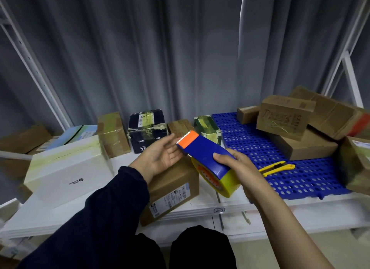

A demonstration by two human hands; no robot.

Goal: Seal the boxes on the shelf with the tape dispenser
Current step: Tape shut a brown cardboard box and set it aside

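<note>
Blue glossy plastic forms the single tape dispenser (202, 154), orange at its toothed edge, with a round yellow roll beneath. The right hand (238, 168) grips it above a matte cardboard box (172, 192) on the white shelf (60, 214). The left hand (160, 156) lies open, palm up, just beside. Two yellow cutters (277, 167) lie on a perforated blue mat (300, 180).

A dark navy long sleeve (96, 214) covers the left arm to the wrist, its cuff slightly bunched just short of the left hand (160, 158). The right forearm (280, 218) is bare along its whole visible length. Below the shelf's (60, 216) front edge, both legs wear loose black trousers (200, 248).
</note>
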